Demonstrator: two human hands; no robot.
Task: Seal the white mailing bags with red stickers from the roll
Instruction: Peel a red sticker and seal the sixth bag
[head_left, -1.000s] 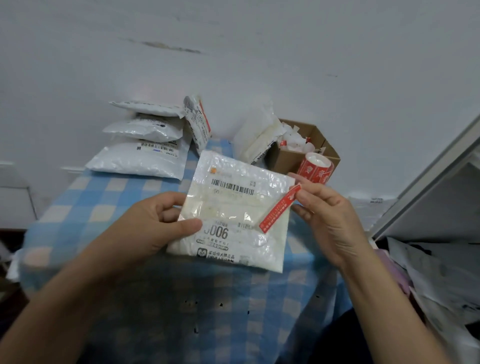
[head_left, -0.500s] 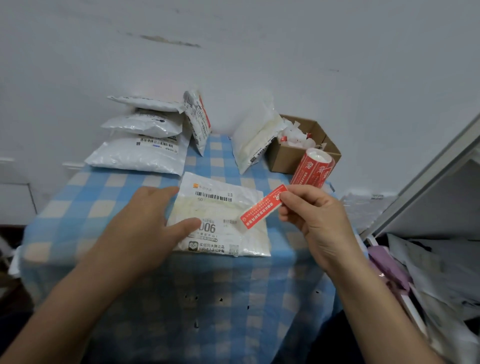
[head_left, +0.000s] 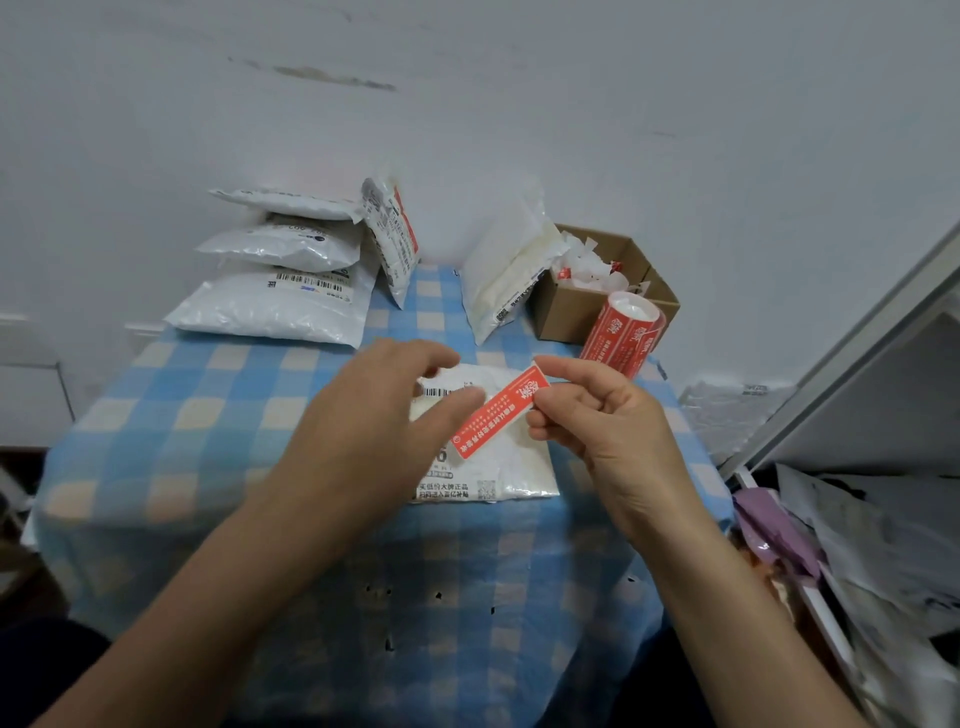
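Observation:
A white mailing bag (head_left: 511, 467) lies flat near the front edge of the blue checked table (head_left: 208, 410). My right hand (head_left: 597, 421) pinches one end of a red sticker (head_left: 498, 413) and holds it slanted above the bag. My left hand (head_left: 379, 421) hovers over the bag's left part with relaxed fingers, the thumb close to the sticker's lower end; it covers much of the bag. The red sticker roll (head_left: 626, 332) stands at the back right of the table.
A stack of filled white bags (head_left: 275, 291) sits at the back left, one bag with a red sticker (head_left: 392, 239) leaning on it. Another bag (head_left: 506, 270) leans against a cardboard box (head_left: 576, 306) of paper scraps. Clutter and a panel fill the right side.
The bag went from held up in my left hand to lying flat on the table. My left hand let go and moved over it; my right hand brought the sticker lower, toward the bag.

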